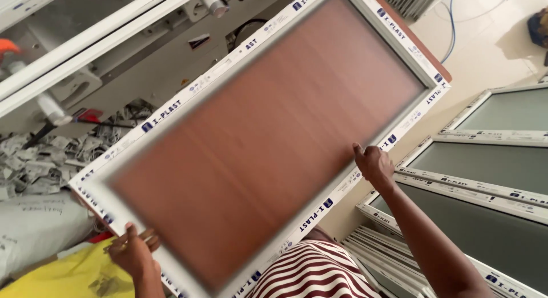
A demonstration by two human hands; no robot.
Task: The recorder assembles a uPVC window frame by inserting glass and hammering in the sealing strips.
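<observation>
Both hands, L (132,253) & R (374,164), gripping white-framed brown panel (262,138), blue-printed edges

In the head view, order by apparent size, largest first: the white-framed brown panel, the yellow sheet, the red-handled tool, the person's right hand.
1. White-framed brown panel
2. Yellow sheet
3. Right hand
4. Red-handled tool

The last two look close; nearness makes that unsure.

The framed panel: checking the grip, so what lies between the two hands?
In the head view, only the brown panel and its white frame span from left hand to right hand.
</observation>
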